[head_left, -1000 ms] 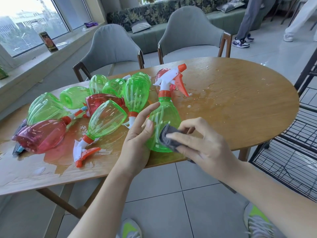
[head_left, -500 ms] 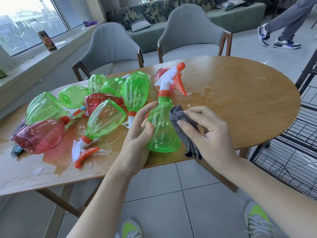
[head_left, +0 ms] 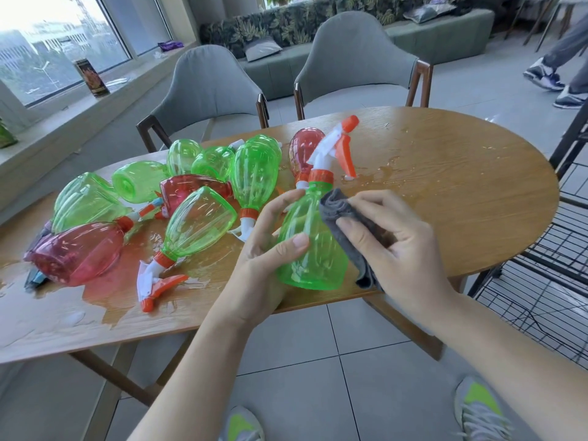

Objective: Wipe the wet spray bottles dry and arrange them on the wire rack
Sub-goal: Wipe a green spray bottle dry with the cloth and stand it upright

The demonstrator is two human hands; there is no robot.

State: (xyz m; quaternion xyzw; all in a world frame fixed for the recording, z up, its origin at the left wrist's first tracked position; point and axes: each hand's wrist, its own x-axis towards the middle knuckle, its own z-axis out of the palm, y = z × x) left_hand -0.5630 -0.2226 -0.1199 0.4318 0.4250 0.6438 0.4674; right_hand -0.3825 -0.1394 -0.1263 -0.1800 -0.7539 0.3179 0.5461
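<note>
- Standing at the near edge of the oval wooden table [head_left: 461,192], a person holds an upright translucent green plastic spray bottle with an orange collar and white-and-orange trigger head [head_left: 310,249] just above the tabletop.
- Their left hand [head_left: 261,259] curls round the bottle's left side, thumb across the front and fingers up near the neck.
- Their right hand [head_left: 401,246] grips a folded grey cloth [head_left: 346,218] and presses it against the bottle's right side, fingers bent over the fabric.
- Neon-and-grey sneakers [head_left: 480,409] show on the grey tiled floor below.
- To the person's right, beside the table, stands a black wire rack [head_left: 547,281]; the held bottle is apart from it.
- Left of the hands, a green bottle [head_left: 197,227] lies on its side, its trigger head pointing toward the table's near edge, in a puddle of water [head_left: 105,300].
- Further left lies a translucent red bottle [head_left: 79,253], also on its side.
- Behind them, more green and red bottles [head_left: 254,173] lie heaped together, touching one another.
- Beyond the table are two grey upholstered chairs with wooden frames [head_left: 353,55].
- Farther back runs a green bench with a leaf-patterned back [head_left: 318,20], with windows on the left.
- At far right, another person's legs and shoes [head_left: 556,74] are visible.
</note>
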